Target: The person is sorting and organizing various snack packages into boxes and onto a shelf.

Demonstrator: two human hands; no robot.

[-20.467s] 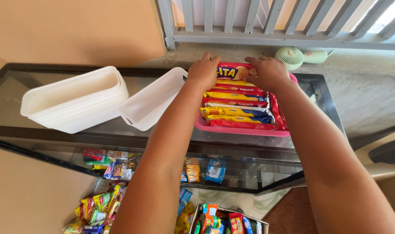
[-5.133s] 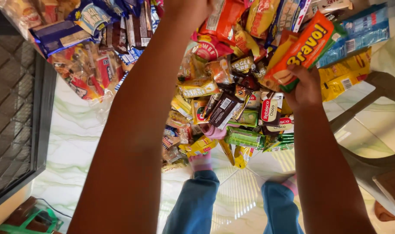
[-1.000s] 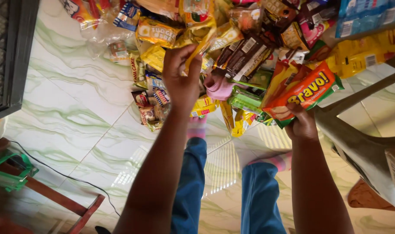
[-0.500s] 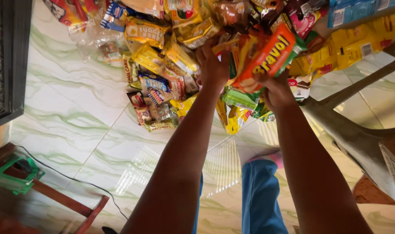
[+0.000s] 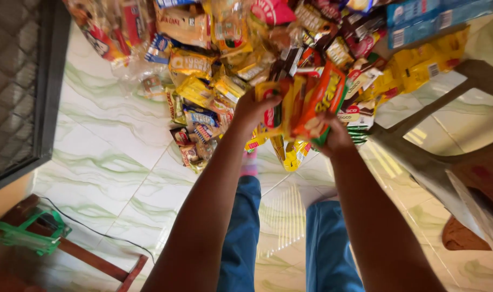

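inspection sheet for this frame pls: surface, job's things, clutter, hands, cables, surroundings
Surface: glossy white tile floor with green veining.
Job's things: orange-and-green snack packs bunched upright between both hands.
Clutter: heap of mixed snack packets on the floor beyond the hands.
Hands: left hand and right hand both grip the packs.
Cables: thin black cable across the floor.
Surroundings: green object lower left, plastic chair leg right.

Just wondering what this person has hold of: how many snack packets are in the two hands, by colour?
Orange-and-green plastic snack packet, in the right hand: 1
Yellow-and-red plastic snack packet, in the left hand: 1
Total: 2 that can be told apart; the blur may hide others between them.
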